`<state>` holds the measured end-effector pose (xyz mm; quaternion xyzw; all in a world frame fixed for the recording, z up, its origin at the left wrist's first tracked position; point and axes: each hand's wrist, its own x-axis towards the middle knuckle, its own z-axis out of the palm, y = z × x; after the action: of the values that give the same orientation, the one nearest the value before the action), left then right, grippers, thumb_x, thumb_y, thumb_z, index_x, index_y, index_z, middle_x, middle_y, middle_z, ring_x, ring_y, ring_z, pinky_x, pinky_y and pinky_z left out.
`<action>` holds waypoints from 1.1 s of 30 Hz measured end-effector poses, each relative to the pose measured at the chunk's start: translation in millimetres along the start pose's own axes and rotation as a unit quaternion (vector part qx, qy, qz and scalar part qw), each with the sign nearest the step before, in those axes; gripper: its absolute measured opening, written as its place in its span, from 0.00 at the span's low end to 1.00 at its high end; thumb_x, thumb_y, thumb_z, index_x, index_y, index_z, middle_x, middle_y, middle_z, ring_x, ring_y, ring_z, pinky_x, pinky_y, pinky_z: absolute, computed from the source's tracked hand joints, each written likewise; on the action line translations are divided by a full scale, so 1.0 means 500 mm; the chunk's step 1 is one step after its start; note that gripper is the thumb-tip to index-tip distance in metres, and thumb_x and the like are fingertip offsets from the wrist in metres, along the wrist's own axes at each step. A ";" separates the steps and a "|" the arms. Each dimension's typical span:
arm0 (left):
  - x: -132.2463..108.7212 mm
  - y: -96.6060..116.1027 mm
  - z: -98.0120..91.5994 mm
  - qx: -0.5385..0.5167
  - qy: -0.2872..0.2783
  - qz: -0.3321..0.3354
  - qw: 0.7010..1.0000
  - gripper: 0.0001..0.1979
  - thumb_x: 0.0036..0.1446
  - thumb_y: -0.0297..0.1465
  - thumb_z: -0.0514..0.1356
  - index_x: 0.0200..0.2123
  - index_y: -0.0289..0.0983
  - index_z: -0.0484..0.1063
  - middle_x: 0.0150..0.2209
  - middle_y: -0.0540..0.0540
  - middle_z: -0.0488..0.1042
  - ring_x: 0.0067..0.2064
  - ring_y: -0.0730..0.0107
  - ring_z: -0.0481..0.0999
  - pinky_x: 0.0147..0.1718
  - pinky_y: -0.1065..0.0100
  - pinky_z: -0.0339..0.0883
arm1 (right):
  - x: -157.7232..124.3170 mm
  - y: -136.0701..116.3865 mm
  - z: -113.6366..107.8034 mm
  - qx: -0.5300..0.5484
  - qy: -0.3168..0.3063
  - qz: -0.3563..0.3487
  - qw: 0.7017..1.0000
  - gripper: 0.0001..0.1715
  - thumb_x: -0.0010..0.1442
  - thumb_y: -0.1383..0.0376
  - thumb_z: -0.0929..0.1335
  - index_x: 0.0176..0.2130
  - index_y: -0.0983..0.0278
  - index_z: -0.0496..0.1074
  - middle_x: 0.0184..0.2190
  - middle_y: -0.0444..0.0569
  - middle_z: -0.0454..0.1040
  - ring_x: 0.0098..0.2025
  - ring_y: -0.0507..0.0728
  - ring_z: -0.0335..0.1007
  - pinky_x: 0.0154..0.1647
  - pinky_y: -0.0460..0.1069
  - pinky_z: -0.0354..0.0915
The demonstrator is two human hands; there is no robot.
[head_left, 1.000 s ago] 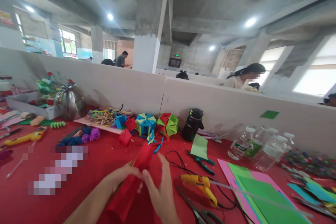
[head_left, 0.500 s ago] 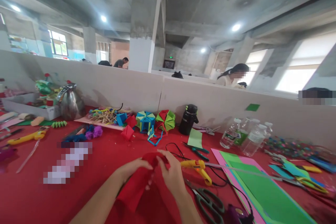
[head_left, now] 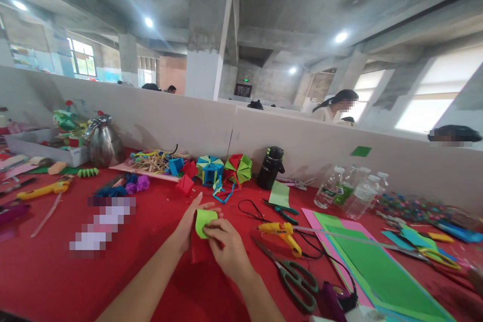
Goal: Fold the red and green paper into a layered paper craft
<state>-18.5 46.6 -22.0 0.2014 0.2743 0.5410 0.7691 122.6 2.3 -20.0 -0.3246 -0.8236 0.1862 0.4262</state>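
At the middle of the red desk (head_left: 143, 284), seen from the head camera, two hands are close together on some paper. The left hand (head_left: 186, 224) is at the left side of a folded red paper (head_left: 197, 252), and some of its fingers peek out from behind. The paper hides part of those fingers, so I cannot tell if they are closed on it. On the red paper is a small, bright green paper (head_left: 205, 217). The right hand (head_left: 228, 246) pinches the low edge of the green paper with its thumb and fingers.

To the right of that hand, not touching it, lies a yellow glue gun (head_left: 281, 231). Big scissors (head_left: 299, 277) lie just below. Further right is a pile of colored sheets (head_left: 381, 266). At the back of the desk are two paper shapes (head_left: 210, 169), then a black bottle (head_left: 269, 170), then some clear bottles (head_left: 363, 198). A silver jug (head_left: 105, 143) stands to the left.
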 end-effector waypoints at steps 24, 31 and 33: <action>-0.015 -0.006 0.013 0.232 -0.087 0.154 0.956 0.19 0.40 0.37 0.70 0.36 0.33 0.74 0.34 0.41 0.77 0.35 0.63 0.75 0.34 0.69 0.67 | 0.012 0.040 -0.008 0.077 0.164 0.151 0.972 0.11 0.62 0.58 0.61 0.38 0.63 0.62 0.33 0.51 0.71 0.34 0.56 0.70 0.35 0.50 0.66; -0.017 -0.010 0.013 0.338 -0.044 0.262 0.903 0.11 0.41 0.25 0.68 0.32 0.35 0.75 0.31 0.46 0.76 0.34 0.67 0.73 0.37 0.70 0.65 | 0.014 0.042 -0.012 0.065 0.129 0.128 0.981 0.10 0.63 0.60 0.60 0.43 0.63 0.61 0.40 0.53 0.69 0.42 0.56 0.68 0.46 0.51 0.64; -0.014 -0.009 0.009 0.363 -0.038 0.273 0.890 0.11 0.41 0.26 0.67 0.33 0.34 0.75 0.31 0.46 0.76 0.33 0.68 0.72 0.35 0.71 0.65 | 0.014 0.043 -0.008 0.086 0.124 0.134 0.979 0.11 0.63 0.61 0.60 0.44 0.63 0.61 0.41 0.52 0.69 0.43 0.56 0.67 0.47 0.52 0.64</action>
<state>-13.9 38.6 -19.7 0.5535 0.3563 0.5847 0.4742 130.8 22.9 -26.2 -0.4151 -0.6941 0.2701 0.5225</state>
